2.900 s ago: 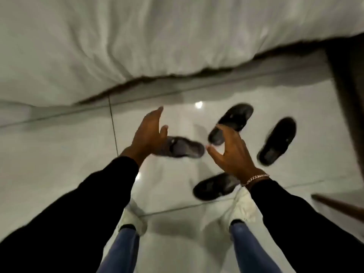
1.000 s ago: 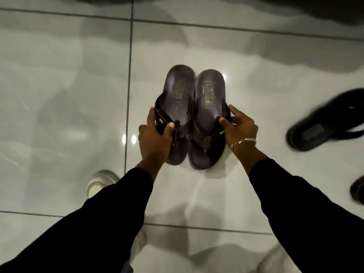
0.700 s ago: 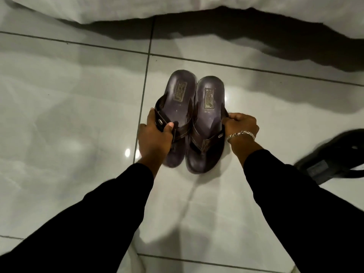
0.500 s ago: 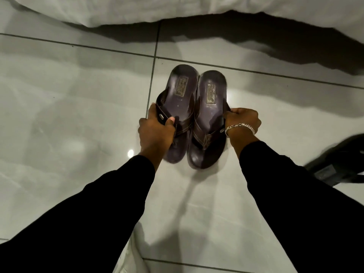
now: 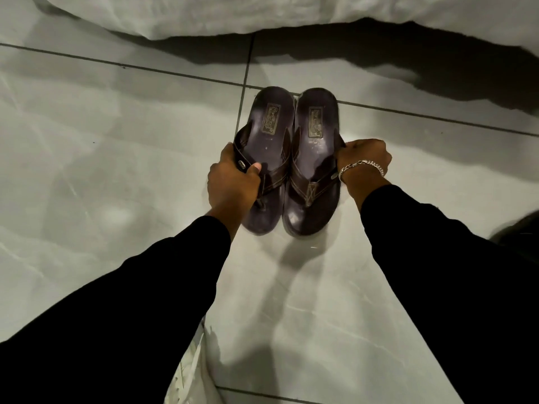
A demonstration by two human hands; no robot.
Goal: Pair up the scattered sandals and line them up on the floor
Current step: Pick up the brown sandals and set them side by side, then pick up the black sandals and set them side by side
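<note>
Head view, starting nearest the body: two black sleeves (image 5: 151, 287) reach forward over pale floor tiles (image 5: 87, 170), with a light-coloured shoe (image 5: 186, 371) just showing between them at the bottom edge. At the end of the left sleeve, the left hand (image 5: 230, 185) is closed on the strap of the left sandal (image 5: 269, 147), thumb over the strap and fingers wrapped round its outer edge. The right hand (image 5: 363, 163), with a chain bracelet (image 5: 361, 167) at the wrist, presses against the outer side of the right sandal (image 5: 315, 158); its fingers curl inward, and whether they grip the strap I cannot tell. Between the two hands the brown pair sits side by side, touching, heels pointing away from the fingers.

Judging from this, the pair is almost set. The risk is a crooked release: if one hand lets go or pulls back first, its sandal may twist or slide on the glossy tile.

Beyond the heels, white bedding (image 5: 262, 13) hangs near the floor, limiting any push forward. Another dark sandal (image 5: 522, 228), blurred, lies well apart to the right.
</note>
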